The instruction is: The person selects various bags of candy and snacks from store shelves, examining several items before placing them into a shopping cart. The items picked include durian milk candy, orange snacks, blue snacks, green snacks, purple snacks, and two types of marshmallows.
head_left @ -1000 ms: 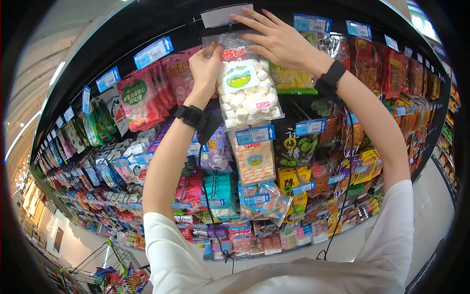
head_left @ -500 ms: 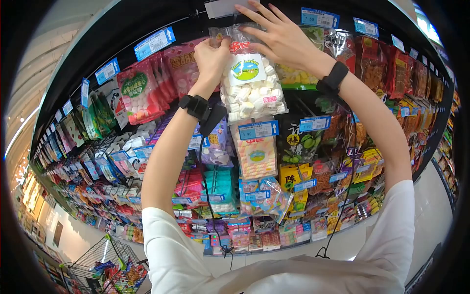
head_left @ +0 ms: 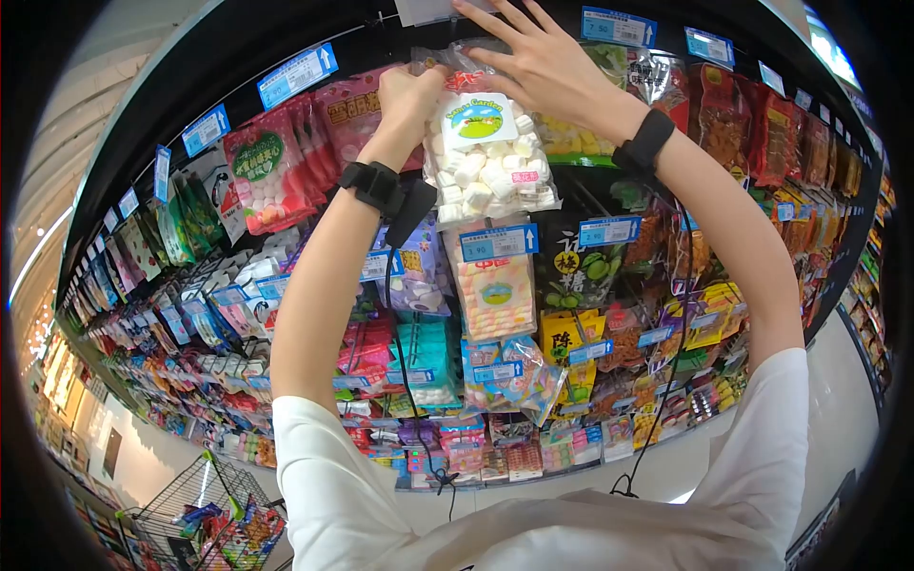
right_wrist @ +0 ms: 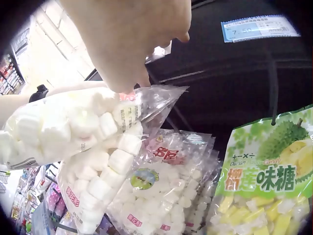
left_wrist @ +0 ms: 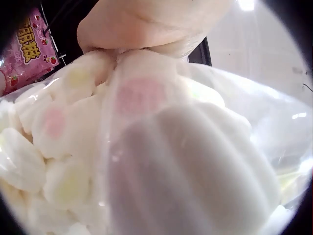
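In the head view, a clear bag of white marshmallows (head_left: 490,169) with a round green-and-yellow label is held up in front of the rack. My left hand (head_left: 409,103) pinches its top left edge. Beside the top right of that bag, my right hand (head_left: 564,78) has its fingers spread, reaching toward a white tag holder (head_left: 424,9). From the right wrist, the held bag (right_wrist: 58,127) appears in front of more hanging marshmallow bags (right_wrist: 156,188). In the left wrist view, marshmallows (left_wrist: 190,166) fill most of the picture below my fingers.
A green durian candy bag (right_wrist: 269,181) hangs to the right, and pink candy bags (head_left: 271,181) to the left. Below hangs a bag of pastel twisted marshmallows (head_left: 495,295) behind a blue price tag (head_left: 497,244). A wire shopping cart (head_left: 157,509) with packets stands at lower left.
The held marshmallow bag has shifted slightly and rises a little in the head view. My left hand keeps its grip, and my right hand stays spread beside the bag.
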### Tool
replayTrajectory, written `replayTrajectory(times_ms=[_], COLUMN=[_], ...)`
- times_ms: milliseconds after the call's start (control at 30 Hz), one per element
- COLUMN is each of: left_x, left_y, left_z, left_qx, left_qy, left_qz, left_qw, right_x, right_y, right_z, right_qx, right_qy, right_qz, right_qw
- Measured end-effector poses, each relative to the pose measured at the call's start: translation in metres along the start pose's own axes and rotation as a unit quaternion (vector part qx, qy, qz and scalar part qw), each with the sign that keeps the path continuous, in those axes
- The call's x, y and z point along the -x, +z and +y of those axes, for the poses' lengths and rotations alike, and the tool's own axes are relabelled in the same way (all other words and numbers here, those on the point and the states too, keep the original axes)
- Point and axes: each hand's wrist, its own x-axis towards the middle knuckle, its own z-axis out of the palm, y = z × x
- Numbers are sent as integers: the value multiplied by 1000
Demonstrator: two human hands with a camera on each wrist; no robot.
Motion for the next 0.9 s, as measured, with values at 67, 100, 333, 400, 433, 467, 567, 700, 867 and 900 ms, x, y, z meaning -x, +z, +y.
replayTrajectory(times_ms=[67,100,333,400,433,467,567,700,867,900], left_x=[1,1,10,8,7,6,7,7,7,7], left_y=[-1,-2,-1,0,1,2,10,15,9,8], left_z=[0,1,12,16,19,21,27,21,9,9], left_qx=[-6,-30,-30,-50,-70,-70,14,20,63,62], left_qy=[14,45,87,62,37,36,51,58,82,82], left_qz=[2,14,63,71,79,79,60,80,86,87], left_qw=[1000,998,994,994,994,994,997,995,991,991], right_x=[1,5,9,9,8,8,9,11,10,9], right_y=[4,17,25,26,26,26,23,23,27,27], right_z=[-1,0,-4,-4,-5,-4,-4,-5,-8,-9], right_qx=[-10,27,66,68,70,70,94,128,43,37], right_qy=[2,22,55,56,57,58,63,51,55,58], right_qz=[5,13,40,39,39,38,6,24,53,57], right_qw=[1000,999,996,995,995,995,994,990,996,996])
